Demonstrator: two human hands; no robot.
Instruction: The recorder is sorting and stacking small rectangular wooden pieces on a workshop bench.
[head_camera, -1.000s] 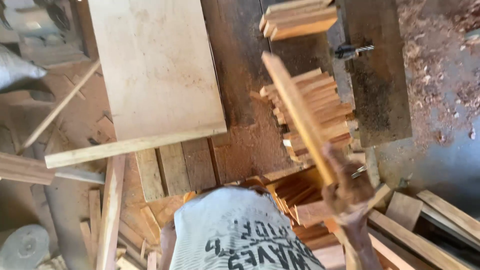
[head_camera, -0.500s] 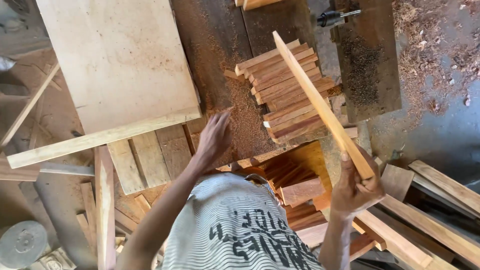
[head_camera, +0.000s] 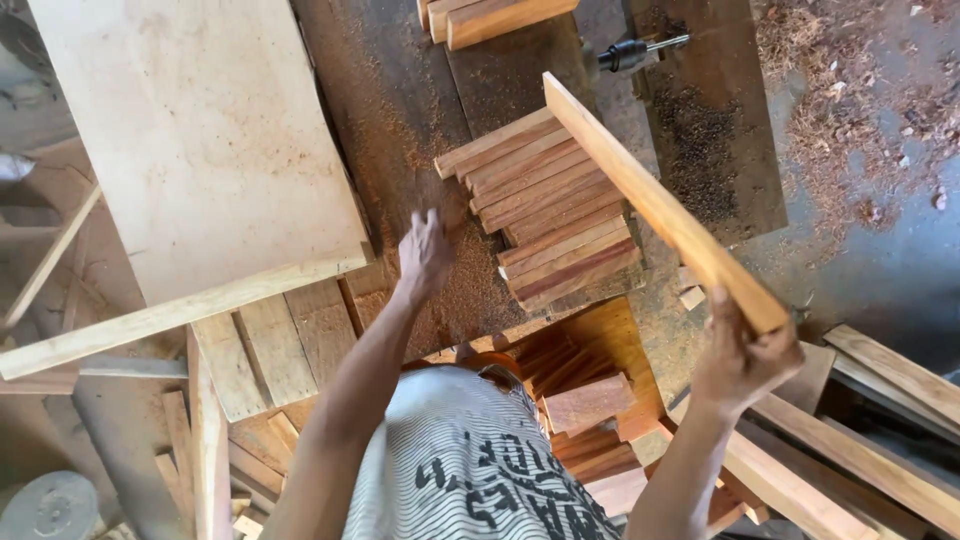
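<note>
Fingers of the right hand (head_camera: 738, 362) clasp the near end of a long wooden slat (head_camera: 655, 205), which slants up over the stack of reddish slats (head_camera: 545, 205) on the dusty workbench (head_camera: 400, 120). Her left hand (head_camera: 425, 252) hovers loose-fingered over the sawdust, just beside that stack.

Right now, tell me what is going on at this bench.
A person holds a long wooden strip up at an angle in the right hand, above a stack of reddish wooden slats. The left hand reaches over the sawdust-covered workbench just left of that stack. A large pale board lies further left.
</note>
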